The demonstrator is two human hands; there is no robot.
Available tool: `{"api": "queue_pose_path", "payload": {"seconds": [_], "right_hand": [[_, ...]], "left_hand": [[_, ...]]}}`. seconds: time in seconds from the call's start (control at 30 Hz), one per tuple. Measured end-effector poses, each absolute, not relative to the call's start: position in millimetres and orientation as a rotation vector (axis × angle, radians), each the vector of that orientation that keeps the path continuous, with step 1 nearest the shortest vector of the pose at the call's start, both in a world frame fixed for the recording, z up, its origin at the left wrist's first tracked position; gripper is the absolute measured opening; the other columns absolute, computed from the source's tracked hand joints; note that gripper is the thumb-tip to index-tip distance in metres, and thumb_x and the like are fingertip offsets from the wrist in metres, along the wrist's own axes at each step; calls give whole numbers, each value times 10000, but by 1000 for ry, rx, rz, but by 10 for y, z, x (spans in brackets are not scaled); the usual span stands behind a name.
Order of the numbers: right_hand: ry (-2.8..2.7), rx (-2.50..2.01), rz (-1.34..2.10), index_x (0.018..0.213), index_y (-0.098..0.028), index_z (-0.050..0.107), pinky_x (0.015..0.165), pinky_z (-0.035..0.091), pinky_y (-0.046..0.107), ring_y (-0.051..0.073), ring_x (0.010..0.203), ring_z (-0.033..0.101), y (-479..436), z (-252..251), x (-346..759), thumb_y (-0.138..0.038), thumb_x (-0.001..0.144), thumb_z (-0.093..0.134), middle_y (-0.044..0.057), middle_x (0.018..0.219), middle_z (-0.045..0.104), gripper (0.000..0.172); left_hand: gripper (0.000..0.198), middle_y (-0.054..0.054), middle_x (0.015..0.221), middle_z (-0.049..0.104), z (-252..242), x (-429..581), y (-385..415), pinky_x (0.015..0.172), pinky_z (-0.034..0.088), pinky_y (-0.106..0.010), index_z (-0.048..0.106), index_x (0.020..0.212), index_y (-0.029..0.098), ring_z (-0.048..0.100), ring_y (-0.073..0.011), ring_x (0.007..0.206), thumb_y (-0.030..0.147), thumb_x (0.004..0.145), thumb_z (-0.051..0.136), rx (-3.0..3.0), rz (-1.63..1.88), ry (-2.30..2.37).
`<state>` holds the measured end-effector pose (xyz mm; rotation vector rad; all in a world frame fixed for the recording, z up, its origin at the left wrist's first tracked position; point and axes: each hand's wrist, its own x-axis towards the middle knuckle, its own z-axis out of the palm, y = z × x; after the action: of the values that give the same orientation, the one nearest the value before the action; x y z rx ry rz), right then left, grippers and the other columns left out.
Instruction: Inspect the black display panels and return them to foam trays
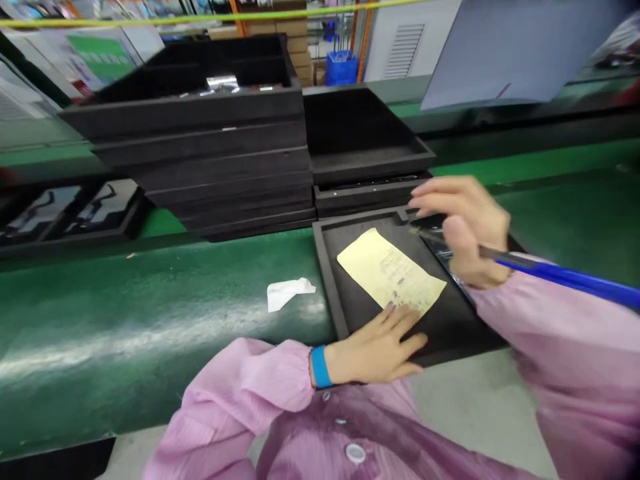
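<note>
My left hand (377, 348), with a blue band at its wrist, lies open with fingers spread on the lower edge of a yellow paper slip (385, 267). The slip bears printed and handwritten marks and rests in a black foam tray (345, 303). Above the tray's right side, my right hand (473, 230) is closed on a long blue-handled tool (565, 277). The tool's thin end points left, past my thumb; motion blur hides its exact kind. Below this hand, dark glossy pieces (460, 283) lie along the tray's right side, partly covered.
A tall stack of black trays (215, 160) stands behind on the left, beside a shorter stack (370, 140). A crumpled white scrap (290, 292) lies on the green bench (150, 320). At far left, another tray (127, 223) holds shiny flat parts. A pale panel (510, 53) hangs at upper right.
</note>
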<state>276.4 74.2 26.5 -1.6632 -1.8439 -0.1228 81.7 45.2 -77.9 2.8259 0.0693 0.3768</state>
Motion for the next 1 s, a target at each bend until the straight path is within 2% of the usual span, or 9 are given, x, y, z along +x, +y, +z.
{"api": "queue_pose_path", "payload": {"seconds": [0.07,0.13,0.2,0.33,0.5,0.6,0.77,0.9,1.0], "right_hand": [[-1861,-1831,-107,1029,-161,664,730,480,340,189,800,616,630,-33,2859,-774,880,-3,90,857,646,918],[-1839,-2063,-87,862,-170,680,577,393,305,189,597,575,566,-249,2962,-796,854,-21,65,612,580,940],[-1783,-2292,-88,780,-171,633,525,306,292,201,516,530,500,-382,3041,-738,907,126,62,547,534,771],[-1691,-2611,-86,861,-160,544,501,244,289,223,455,466,301,-519,3081,-598,905,374,65,550,502,471],[-1775,-2579,71,770,-197,395,472,262,266,163,452,453,147,-564,3154,-280,803,578,54,644,559,204],[-1929,-2346,143,723,-208,314,517,315,251,130,494,460,296,-386,3240,-91,749,512,8,598,519,232],[-2256,-1837,39,653,-182,418,725,325,332,194,734,483,1042,69,3017,-69,704,469,52,693,501,134],[-2401,-1432,184,675,-178,516,912,324,364,216,974,528,1562,69,2557,-121,743,542,45,804,621,93],[-2213,-1323,240,789,-186,586,1006,302,415,246,1086,510,1563,-114,2374,-367,812,634,54,1015,654,189]], "left_hand": [[419,-225,1429,461,-752,866,590,1139,329,-425,535,1241,85,410,-311,1373,373,967,402,2787,385,331],[414,-239,1419,452,-719,902,786,1111,353,-459,495,1291,71,407,-334,1362,302,951,444,2740,370,758],[510,-242,1364,476,-687,916,977,1043,400,-492,393,1386,65,449,-354,1295,271,930,491,2683,331,1104],[616,-188,1184,544,-638,900,1177,923,456,-438,275,1450,90,531,-305,1096,259,914,528,2616,295,1257],[412,-195,1068,609,-577,866,1190,927,425,-477,425,1292,65,556,-334,1073,205,910,484,2542,258,1169],[263,-88,869,681,-522,812,1106,858,474,-413,451,1127,139,653,-257,900,122,865,455,2431,202,990],[165,76,680,670,-429,694,704,555,449,-156,369,928,231,641,-74,561,150,851,490,2048,-10,435],[62,48,684,629,-364,640,507,584,424,-198,469,841,212,607,-97,617,224,893,499,2190,44,168],[131,-32,885,661,-387,620,534,713,477,-268,556,952,183,626,-165,826,221,933,432,2551,229,265]]}}
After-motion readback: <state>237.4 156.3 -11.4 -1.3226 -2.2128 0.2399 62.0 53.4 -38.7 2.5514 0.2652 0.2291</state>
